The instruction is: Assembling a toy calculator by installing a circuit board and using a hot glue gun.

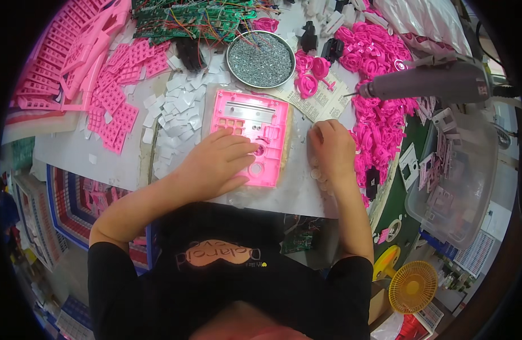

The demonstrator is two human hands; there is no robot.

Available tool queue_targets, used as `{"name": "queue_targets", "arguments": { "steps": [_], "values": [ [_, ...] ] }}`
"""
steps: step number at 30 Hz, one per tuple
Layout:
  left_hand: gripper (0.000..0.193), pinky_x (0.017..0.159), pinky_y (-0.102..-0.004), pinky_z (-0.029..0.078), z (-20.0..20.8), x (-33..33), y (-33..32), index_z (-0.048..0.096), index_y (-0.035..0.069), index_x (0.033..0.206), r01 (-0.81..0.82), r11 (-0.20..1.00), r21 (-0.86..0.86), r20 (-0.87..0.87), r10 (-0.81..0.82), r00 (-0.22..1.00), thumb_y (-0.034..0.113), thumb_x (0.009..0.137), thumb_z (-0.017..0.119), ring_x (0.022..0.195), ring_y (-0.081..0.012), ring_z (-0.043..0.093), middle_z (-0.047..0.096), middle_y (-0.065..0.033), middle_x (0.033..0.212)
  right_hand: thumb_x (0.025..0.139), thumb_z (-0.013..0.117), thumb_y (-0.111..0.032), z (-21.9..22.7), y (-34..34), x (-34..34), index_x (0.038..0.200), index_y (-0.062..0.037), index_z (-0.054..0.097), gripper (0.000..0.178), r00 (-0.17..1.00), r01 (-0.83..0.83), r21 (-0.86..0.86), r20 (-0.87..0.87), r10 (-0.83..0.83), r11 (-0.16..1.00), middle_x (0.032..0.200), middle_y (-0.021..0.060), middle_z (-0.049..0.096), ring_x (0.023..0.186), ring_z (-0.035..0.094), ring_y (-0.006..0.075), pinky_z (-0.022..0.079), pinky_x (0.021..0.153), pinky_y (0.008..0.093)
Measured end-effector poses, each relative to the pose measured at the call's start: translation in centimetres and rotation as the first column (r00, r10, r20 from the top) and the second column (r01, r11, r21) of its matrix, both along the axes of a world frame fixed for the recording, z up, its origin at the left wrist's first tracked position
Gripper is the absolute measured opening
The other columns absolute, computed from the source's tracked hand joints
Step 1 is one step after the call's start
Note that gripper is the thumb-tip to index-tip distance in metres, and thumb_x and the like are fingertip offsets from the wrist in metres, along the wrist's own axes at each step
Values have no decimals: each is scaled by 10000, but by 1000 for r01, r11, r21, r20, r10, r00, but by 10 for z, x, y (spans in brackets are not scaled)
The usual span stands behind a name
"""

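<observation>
My left hand (221, 161) lies palm down across a pink plastic casing (277, 136), fingers stretched out and thumb apart near its lower edge. One fingertip touches the casing close to a round opening. A metal strip (249, 112) runs across the casing's upper part. To the right, clear of the casing, my right hand (333, 150) rests low over the table with its fingers curled together. Whatever those fingers may hold is hidden. Several small translucent discs (317, 174) lie beside that wrist.
Beyond the casing stands a round metal dish (261, 59) of small screws. An electric screwdriver (425, 82) hangs at the right over heaped pink parts (377, 130). White squares (182, 102), pink keypads (111, 99) and wired green circuit boards (187, 21) cover the left and back.
</observation>
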State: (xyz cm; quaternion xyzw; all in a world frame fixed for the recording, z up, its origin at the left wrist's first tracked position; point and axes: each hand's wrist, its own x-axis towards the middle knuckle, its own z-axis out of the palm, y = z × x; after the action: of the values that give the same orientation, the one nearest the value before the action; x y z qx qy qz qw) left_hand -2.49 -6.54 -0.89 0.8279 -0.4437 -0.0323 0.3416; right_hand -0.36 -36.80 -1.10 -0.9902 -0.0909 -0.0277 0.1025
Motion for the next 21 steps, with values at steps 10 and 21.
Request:
{"name": "queue_targets", "arguments": {
  "steps": [10,21],
  "values": [
    [99,667,-373,434,15,24,-15,690,69,926,-261,950,-169,-368,185,911,140,861,712,742,-252,598,637,-58,798,821,694,17,50,72,-11,1063,-32,660,249,880,-473,475,220,421,742,861,114,647,808,655,287,542,699,377],
    [224,950,-449,414,11,9,-1,673,84,987,-235,971,-52,88,238,967,204,806,729,1066,-254,581,641,-60,1082,791,730,-1,34,84,-19,917,4,661,145,975,-223,499,116,191,838,946,99,668,865,635,275,533,751,380]
  ]
}}
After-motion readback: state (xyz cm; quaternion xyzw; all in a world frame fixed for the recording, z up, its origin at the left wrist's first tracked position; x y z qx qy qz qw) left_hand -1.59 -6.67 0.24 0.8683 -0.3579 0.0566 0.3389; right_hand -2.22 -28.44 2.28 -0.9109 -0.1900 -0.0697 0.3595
